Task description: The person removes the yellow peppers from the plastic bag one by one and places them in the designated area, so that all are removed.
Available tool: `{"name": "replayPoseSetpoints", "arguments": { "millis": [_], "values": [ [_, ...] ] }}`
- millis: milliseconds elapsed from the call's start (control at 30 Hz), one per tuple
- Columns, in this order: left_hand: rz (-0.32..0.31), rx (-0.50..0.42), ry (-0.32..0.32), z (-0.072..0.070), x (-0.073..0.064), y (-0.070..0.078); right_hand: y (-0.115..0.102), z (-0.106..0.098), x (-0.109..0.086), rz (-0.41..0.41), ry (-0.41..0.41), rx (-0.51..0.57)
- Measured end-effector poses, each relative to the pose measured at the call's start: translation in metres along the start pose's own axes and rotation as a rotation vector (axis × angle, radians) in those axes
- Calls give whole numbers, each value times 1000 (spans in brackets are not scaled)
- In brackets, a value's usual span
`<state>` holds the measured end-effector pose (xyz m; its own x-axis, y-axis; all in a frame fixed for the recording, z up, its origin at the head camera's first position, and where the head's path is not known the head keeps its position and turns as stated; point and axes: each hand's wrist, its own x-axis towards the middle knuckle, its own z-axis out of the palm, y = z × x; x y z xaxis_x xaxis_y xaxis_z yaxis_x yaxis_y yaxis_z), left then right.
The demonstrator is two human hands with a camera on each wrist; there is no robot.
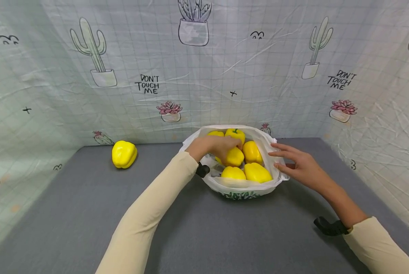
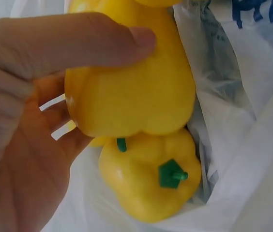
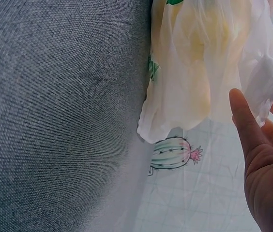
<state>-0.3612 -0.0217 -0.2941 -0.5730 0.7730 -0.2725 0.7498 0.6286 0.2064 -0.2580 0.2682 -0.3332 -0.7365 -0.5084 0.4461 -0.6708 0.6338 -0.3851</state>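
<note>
A white plastic bag (image 1: pixel 240 190) stands with its mouth spread wide, several yellow bell peppers (image 1: pixel 258 173) inside it. My left hand (image 1: pixel 218 147) reaches in over the bag's left rim and grips a yellow bell pepper (image 2: pixel 131 99), thumb across its top side and fingers around its left side. Below that one, in the left wrist view, lies another yellow pepper (image 2: pixel 151 179) with a green stem. At the bag's right rim is my right hand (image 1: pixel 302 169), fingers fairly straight and fingertips touching the plastic. Its thumb (image 3: pixel 243 116) lies close to the bag's side.
One yellow bell pepper (image 1: pixel 123 154) lies alone at the back left of the dark grey table (image 1: pixel 88 213). A pale cloth (image 1: pixel 211 76) printed with cacti hangs behind and at both sides.
</note>
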Motion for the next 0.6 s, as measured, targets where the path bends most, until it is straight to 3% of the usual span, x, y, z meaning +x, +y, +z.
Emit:
{"name": "replayPoseSetpoints", "arguments": {
  "millis": [167, 600],
  "values": [
    [-3, -27, 80, -3, -9, -5, 0, 0, 0, -2, 1, -9],
    [133, -65, 194, -12, -34, -6, -2, 1, 2, -25, 10, -15]
  ]
}}
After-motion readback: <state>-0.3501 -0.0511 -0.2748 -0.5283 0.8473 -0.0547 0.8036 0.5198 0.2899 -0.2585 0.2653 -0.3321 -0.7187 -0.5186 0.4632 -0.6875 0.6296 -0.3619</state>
